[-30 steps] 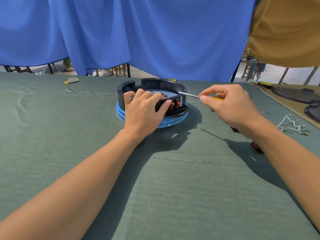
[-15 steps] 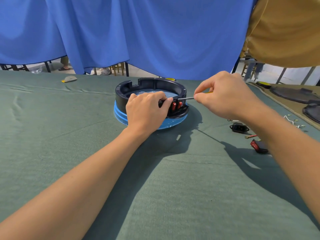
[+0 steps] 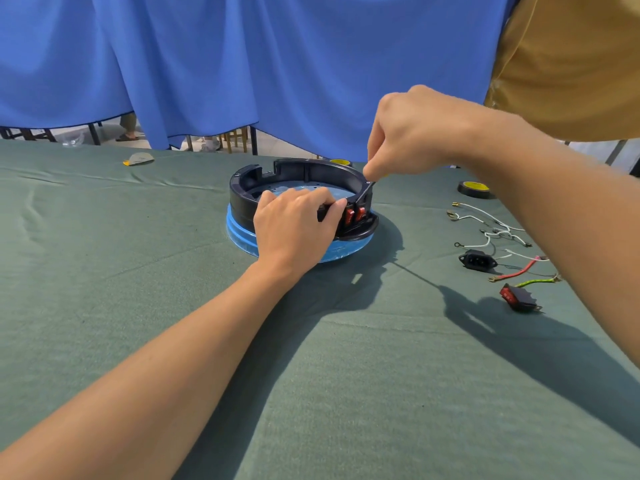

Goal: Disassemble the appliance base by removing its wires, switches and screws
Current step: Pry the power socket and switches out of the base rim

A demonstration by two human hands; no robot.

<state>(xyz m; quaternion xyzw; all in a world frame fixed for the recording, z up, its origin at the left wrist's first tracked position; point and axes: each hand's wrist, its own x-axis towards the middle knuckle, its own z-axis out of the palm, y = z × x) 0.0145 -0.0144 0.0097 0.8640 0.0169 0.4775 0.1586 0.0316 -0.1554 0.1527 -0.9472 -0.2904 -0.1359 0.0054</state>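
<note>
Item 1. Appliance base (image 3: 242, 199): a black ring on a blue disc, lying flat on the green table cloth (image 3: 138, 289), a little toward 12 o'clock from the middle of the view.

Item 2. Two red switches (image 3: 355, 214): seated in the base's outer wall at its 4 o'clock side.

Item 3. Left hand (image 3: 294, 230): grips the base's 6 o'clock rim, fingers curled over the edge, thumb tip just beside the switches.

Item 4. Right hand (image 3: 415, 129): above the base at 2 o'clock, pinching a screwdriver (image 3: 365, 190). The handle is mostly hidden. The thin shaft slants down to the rim right above the switches.

Item 5. Loose parts on the cloth at 3 o'clock of the base, well apart from it:
- white wires (image 3: 485, 220)
- black power socket (image 3: 478, 261)
- red wire (image 3: 523, 270)
- green-yellow wire (image 3: 535, 281)
- detached rocker switch (image 3: 517, 297), lying at 4 o'clock

Item 6. Tape roll (image 3: 474, 189): at 2 o'clock of the base, near the far table edge.

Item 7. Blue curtain (image 3: 242, 64): hangs behind the table at 12 o'clock.
</note>
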